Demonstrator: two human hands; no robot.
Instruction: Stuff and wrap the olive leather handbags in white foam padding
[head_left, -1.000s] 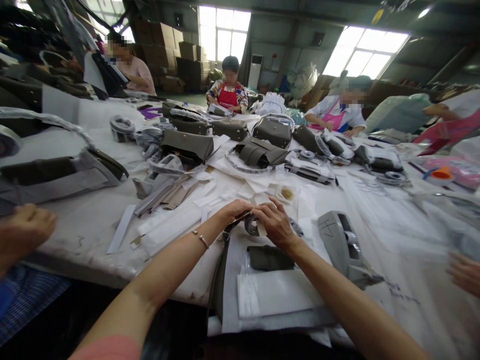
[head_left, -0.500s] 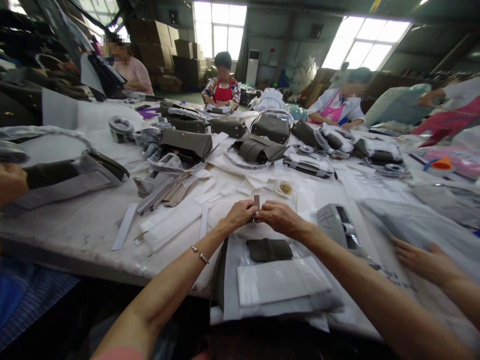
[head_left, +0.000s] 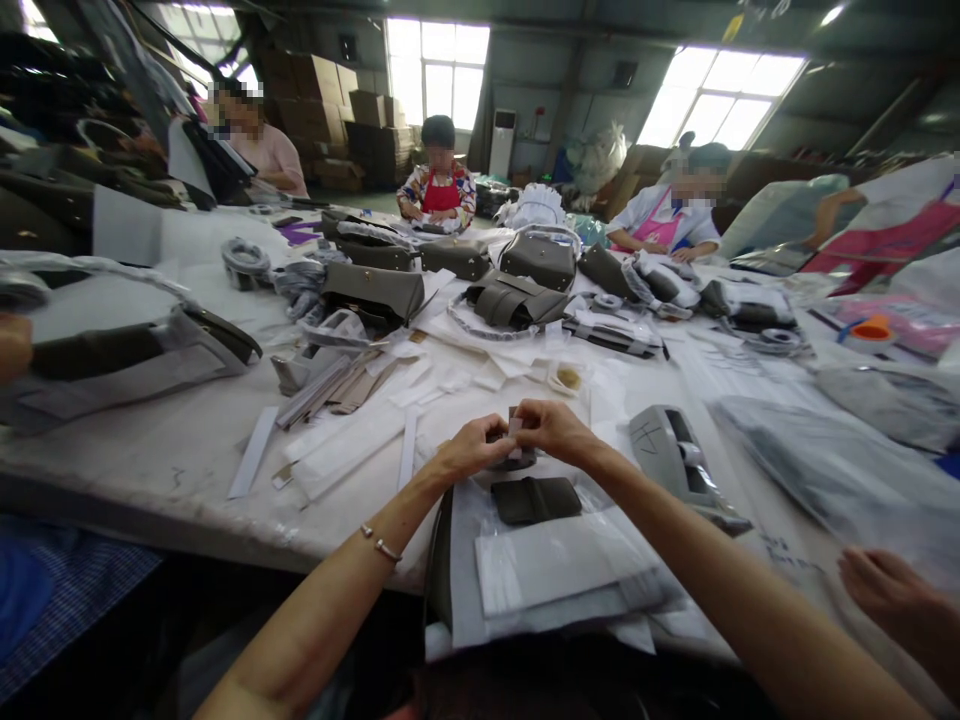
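In the head view my left hand [head_left: 476,447] and my right hand [head_left: 553,430] meet above the near table edge, fingers pinched. Between them is a small grey-brown strip [head_left: 515,424], gripped by both. A dark curved piece [head_left: 519,461] shows just under the fingers; whether it joins the strip I cannot tell. Below the hands lies a small dark olive flap piece with a band across it [head_left: 537,499]. It rests on an olive bag [head_left: 441,560] wrapped in white sheet, beside a folded white paper packet [head_left: 562,562].
A grey tape dispenser [head_left: 667,450] stands right of my hands. Paper strips [head_left: 345,385] lie to the left, wrapped olive bags [head_left: 517,298] beyond. A co-worker's hand [head_left: 892,590] is at the right, near plastic-covered goods [head_left: 817,460]. Another hand [head_left: 11,345] is at the left edge.
My hands have shifted slightly down, and the strip now sits lower between the fingers. The dark curved piece shows more. The co-worker's hand at right has drawn back toward the near right.
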